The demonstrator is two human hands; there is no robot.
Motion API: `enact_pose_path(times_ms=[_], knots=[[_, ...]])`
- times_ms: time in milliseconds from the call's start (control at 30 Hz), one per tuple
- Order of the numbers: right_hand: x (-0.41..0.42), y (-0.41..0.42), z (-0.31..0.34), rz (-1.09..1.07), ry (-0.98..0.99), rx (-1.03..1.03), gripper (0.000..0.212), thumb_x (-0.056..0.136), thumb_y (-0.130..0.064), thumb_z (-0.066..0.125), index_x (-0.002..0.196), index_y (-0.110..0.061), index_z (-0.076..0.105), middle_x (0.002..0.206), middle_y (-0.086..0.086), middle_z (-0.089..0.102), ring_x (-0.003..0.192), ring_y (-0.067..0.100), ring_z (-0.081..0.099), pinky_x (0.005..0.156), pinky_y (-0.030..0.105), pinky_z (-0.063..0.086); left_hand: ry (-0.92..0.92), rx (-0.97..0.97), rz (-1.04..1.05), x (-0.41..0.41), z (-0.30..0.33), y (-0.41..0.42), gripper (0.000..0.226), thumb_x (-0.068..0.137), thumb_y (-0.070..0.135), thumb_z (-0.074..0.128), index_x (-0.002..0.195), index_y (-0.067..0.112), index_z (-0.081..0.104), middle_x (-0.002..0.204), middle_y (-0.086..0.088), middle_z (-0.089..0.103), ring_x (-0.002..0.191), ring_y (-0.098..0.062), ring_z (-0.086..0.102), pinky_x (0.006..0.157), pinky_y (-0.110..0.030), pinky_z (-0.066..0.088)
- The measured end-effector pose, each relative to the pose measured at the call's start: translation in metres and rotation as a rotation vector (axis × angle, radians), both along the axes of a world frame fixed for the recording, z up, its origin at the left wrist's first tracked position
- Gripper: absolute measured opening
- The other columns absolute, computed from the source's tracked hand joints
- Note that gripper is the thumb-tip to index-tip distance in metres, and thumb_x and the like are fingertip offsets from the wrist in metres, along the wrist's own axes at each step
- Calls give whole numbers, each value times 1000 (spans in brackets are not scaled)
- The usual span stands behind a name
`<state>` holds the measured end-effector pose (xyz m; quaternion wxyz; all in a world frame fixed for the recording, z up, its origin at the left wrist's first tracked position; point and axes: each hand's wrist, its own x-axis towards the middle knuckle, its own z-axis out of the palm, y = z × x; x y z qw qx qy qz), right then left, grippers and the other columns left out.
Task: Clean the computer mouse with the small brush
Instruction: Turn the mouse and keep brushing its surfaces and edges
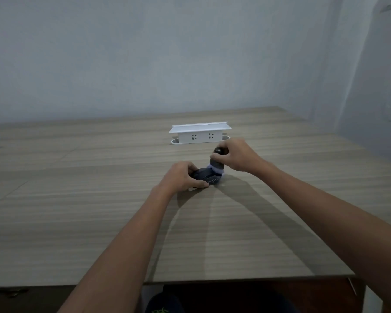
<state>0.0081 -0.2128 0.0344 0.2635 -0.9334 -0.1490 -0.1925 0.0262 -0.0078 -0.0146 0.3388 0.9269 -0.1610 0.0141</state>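
Observation:
A dark grey computer mouse (205, 176) lies on the wooden table (99, 199), a little beyond its middle. My left hand (182, 178) grips the mouse from its left side, with the thumb along its near edge. My right hand (234, 155) holds a small brush (218, 161) with a short black handle and white bristles, standing nearly upright. The bristles press on the far right end of the mouse. My left hand hides part of the mouse.
A white pop-up power socket box (200, 133) stands on the table just behind the hands. A grey wall rises behind the table. The table's near edge runs along the bottom, with my legs below it.

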Motion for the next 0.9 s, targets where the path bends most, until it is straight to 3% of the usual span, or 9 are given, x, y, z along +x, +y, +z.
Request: enact_pose_path(times_ms=[67,133,267,400,567,667,767,900], knots=[[2,-1,0,-20,27,-39,30,85,-20,68,68,4,65,63,11,60,57,16,45,50,13,37,-5,-1,5,-1,0,-1,59,60,43,92,107,13,72,92,3,74,86,-16,70,77,-31,58],[2,-1,1,-39,51,-84,27,86,-18,65,73,5,67,71,18,66,69,20,49,59,28,46,-10,1,10,-1,-1,-1,58,60,42,92,106,14,72,94,1,76,87,-17,71,79,-34,59],[3,7,8,-6,-1,-38,31,86,-26,69,69,0,66,58,4,57,54,18,50,47,22,34,-1,-1,7,-1,-1,0,57,61,43,91,107,14,73,97,-1,77,90,-19,72,82,-42,60],[1,6,7,-27,19,-142,26,86,-18,65,78,6,70,73,18,69,68,30,63,57,30,43,-23,12,15,-5,1,-1,58,62,44,91,108,13,73,98,-2,77,91,-19,71,86,-43,59],[-2,5,11,15,-13,-84,22,84,-24,69,66,-12,65,58,-3,59,53,5,50,47,15,35,-40,30,23,-8,2,-1,57,61,47,90,104,13,74,96,-3,77,91,-22,71,85,-47,58],[-7,-1,3,-50,16,-201,25,83,-13,62,66,5,60,63,18,62,60,26,48,54,34,42,-58,54,39,-10,1,-2,58,61,51,88,103,14,74,95,-2,76,91,-22,70,84,-47,57],[-9,-9,0,-31,-31,-103,28,83,-14,63,60,1,59,59,13,60,57,19,45,53,29,35,-57,53,61,-11,-1,-4,61,61,54,87,103,13,71,98,-3,75,93,-23,69,85,-48,57],[-15,-4,-5,30,-69,-77,25,86,-18,67,72,2,71,70,10,69,70,16,53,62,33,46,-59,58,90,-13,-1,-7,62,63,56,85,100,10,67,96,-6,72,90,-26,67,81,-45,56]])
